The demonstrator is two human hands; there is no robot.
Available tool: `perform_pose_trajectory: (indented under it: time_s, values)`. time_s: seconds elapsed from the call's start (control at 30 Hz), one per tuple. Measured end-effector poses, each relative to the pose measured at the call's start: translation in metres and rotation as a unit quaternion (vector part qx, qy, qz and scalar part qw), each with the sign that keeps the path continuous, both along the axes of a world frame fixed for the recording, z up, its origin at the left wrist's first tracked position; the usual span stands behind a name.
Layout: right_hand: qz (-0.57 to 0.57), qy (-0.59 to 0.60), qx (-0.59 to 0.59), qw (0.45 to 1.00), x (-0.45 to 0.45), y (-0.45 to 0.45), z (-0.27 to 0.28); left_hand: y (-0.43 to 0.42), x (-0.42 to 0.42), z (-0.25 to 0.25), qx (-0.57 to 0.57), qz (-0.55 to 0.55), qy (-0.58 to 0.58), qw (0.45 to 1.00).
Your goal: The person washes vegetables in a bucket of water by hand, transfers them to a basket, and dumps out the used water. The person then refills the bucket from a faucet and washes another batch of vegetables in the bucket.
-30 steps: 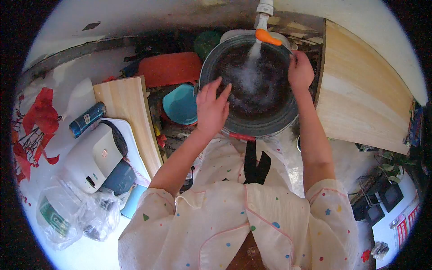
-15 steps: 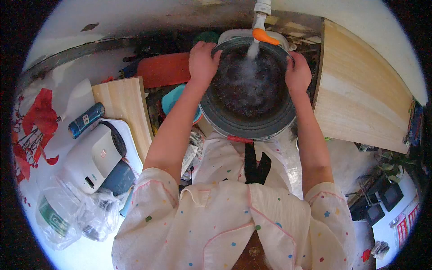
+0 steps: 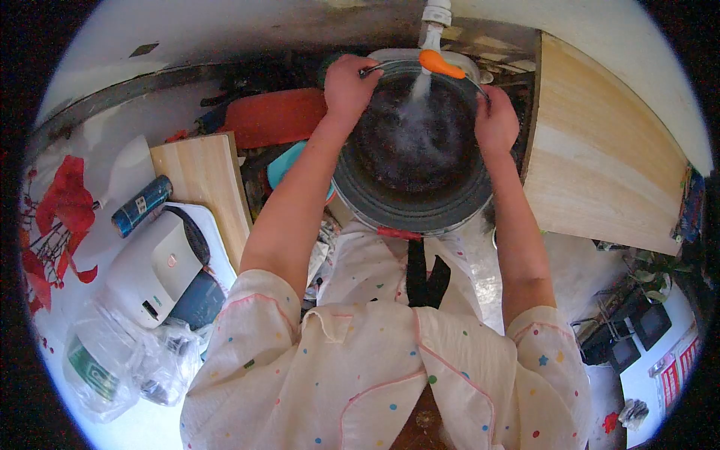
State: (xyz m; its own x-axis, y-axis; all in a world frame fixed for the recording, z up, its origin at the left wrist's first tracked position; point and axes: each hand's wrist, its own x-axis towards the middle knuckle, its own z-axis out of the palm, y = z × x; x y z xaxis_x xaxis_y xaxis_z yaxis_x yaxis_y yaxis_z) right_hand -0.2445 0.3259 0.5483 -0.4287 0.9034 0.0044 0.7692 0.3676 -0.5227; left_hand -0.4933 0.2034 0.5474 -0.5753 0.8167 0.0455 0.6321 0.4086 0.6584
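Note:
Water runs from a white tap (image 3: 433,34) with an orange handle (image 3: 442,64) into a large dark round pot (image 3: 412,210) with dark, swirling contents. My left hand (image 3: 351,88) is closed on a thin metal handle at the pot's upper left rim. On the upper right side, my right hand (image 3: 496,124) is closed around the matching metal handle. Both hands are above the rim, on either side of the stream.
A red basin (image 3: 274,118) and a turquoise bowl (image 3: 281,166) lie left of the pot. Wooden boards stand at the left (image 3: 206,184) and right (image 3: 600,150). Farther left are a white appliance (image 3: 154,270), a blue can (image 3: 142,205) and plastic bags (image 3: 97,367).
My left hand has gone from over the pot's left part to its upper left rim and taken hold of the handle there. My right hand stays at the right handle.

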Motion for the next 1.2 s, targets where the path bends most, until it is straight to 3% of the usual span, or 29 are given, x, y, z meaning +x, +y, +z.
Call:
perform_pose_trajectory:
  time_s: [0.53,0.9,1.2]
  values:
    - [0.006,0.014,-0.002,1.0,0.0,0.001,0.003,0.013,0.026,0.009,0.01,-0.101,0.076,0.992]
    - [0.002,0.014,0.012,1.0,0.001,0.0,-0.003,-0.017,0.009,0.011,-0.032,0.022,0.101,0.994]
    - [-0.005,0.01,-0.027,1.0,0.0,0.001,0.004,-0.028,0.006,0.01,-0.072,0.016,0.101,0.992]
